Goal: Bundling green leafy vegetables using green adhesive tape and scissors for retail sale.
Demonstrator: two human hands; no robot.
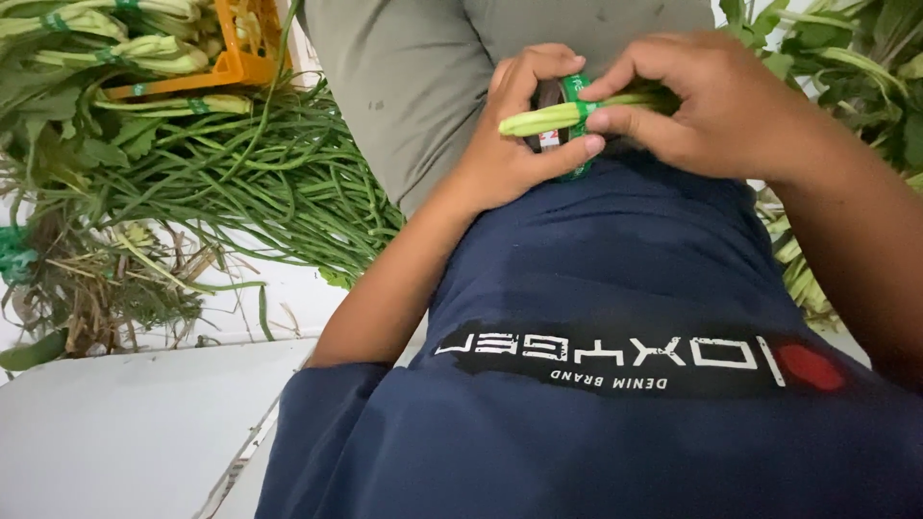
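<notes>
My left hand (514, 135) and my right hand (707, 101) meet over my lap, above my dark blue shirt (615, 365). Between them lies a small bundle of pale green vegetable stems (543, 118), its cut ends pointing left. A strip of green tape (578, 96) wraps around the bundle. My left hand also holds a dark roll of that tape (550, 96), mostly hidden behind the fingers. My right thumb and forefinger pinch the stems just right of the tape.
An orange crate (240, 53) with taped stem bundles stands at the top left. Loose long green stems (260, 183) and roots spread on the white floor (125, 423). Leafy greens (846, 67) pile at the right. Grey trousers (413, 86) cover my legs.
</notes>
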